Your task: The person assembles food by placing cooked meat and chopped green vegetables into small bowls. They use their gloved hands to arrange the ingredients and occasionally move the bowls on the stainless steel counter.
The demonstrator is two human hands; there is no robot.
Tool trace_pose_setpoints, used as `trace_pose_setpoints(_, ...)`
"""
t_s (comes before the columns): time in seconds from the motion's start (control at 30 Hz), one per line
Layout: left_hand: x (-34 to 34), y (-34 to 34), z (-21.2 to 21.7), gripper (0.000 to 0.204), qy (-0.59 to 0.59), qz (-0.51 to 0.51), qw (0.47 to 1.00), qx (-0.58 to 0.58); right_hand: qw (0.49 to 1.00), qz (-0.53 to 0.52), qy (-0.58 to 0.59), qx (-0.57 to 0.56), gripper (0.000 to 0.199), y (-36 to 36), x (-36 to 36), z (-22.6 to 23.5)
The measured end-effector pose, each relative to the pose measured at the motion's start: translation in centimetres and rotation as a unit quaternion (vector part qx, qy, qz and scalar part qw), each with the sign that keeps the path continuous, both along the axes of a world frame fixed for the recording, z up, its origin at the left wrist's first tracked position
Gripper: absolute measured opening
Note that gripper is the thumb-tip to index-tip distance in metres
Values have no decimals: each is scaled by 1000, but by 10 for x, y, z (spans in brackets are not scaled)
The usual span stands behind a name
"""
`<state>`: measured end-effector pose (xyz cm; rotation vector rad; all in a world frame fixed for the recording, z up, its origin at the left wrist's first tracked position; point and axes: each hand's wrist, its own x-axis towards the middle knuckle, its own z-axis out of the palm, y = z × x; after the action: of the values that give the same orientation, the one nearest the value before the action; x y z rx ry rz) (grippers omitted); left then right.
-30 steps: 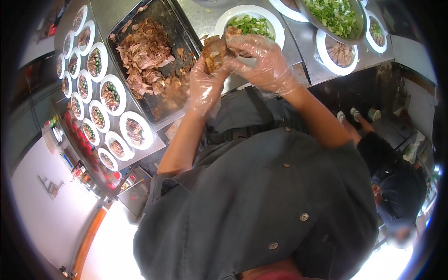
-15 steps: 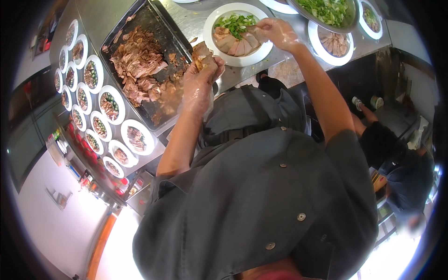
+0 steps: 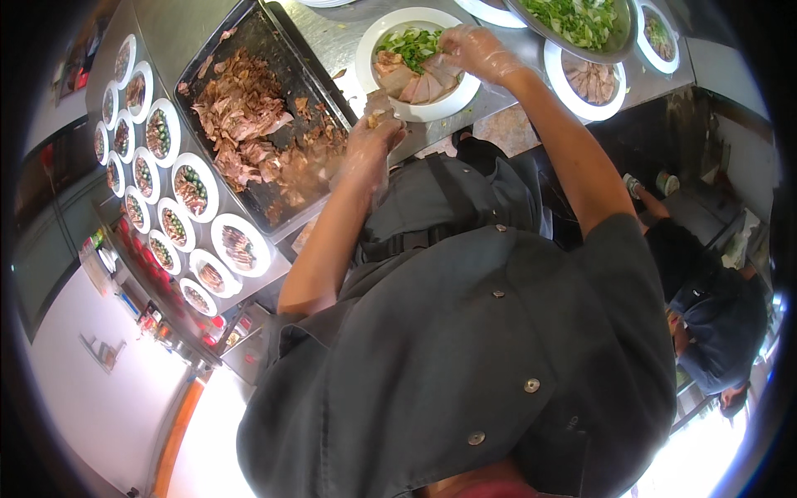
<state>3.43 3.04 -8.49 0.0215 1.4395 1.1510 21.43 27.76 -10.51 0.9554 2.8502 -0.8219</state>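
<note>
Two hands in clear gloves are working at the desk point(image 3: 340, 40). The left hand point(image 3: 371, 147) is grasping a small block of meat point(image 3: 379, 106) between the tray and the plate. The right hand point(image 3: 481, 53) is reaching over the plate's upper right side, its fingertips meeting the outer slices; whether they are pinching one, I cannot tell. This plate point(image 3: 425, 114) is bearing one heap of chopped greens point(image 3: 413, 46) and a fan of meat slices point(image 3: 425, 88), overlapping too much for a sure count.

One dark tray point(image 3: 270, 50) is lying to its left, carrying torn meat point(image 3: 237, 124). Beyond it, fifteen filled plates point(image 3: 205, 213) are standing in rows. Bare metal is showing between tray and plate, and the desk's near edge is running close below the plate. To the right, one metal bowl point(image 3: 581, 55) of cut greens is overhanging a plate of sliced meat point(image 3: 589, 83), crowding the right hand's side. Two more plates are flanking the bowl.
</note>
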Motion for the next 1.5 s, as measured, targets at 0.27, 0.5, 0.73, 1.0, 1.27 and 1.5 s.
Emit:
trace_pose_setpoints(0.27,0,26,-45,27,-27,-8,999,-37,965,-222,-86,-112,64,24,8,-61)
trace_pose_setpoints(0.5,-45,57,-26,28,85,-71,994,-11,916,-270,-99,-280,72,-41,44,-81)
trace_pose_setpoints(0.73,-46,51,-12,43,210,-110,971,36,939,-332,16,-89,52,-121,40,3)
trace_pose_setpoints(1.0,-23,36,-44,43,261,-103,959,29,965,-229,40,-120,49,-108,-34,-5)
trace_pose_setpoints(1.27,-25,33,-39,38,216,-127,968,-15,971,-220,23,-86,34,-97,-54,-21)
trace_pose_setpoints(1.5,-24,19,-29,38,90,-44,993,61,975,-212,33,-58,31,-89,-48,-23)
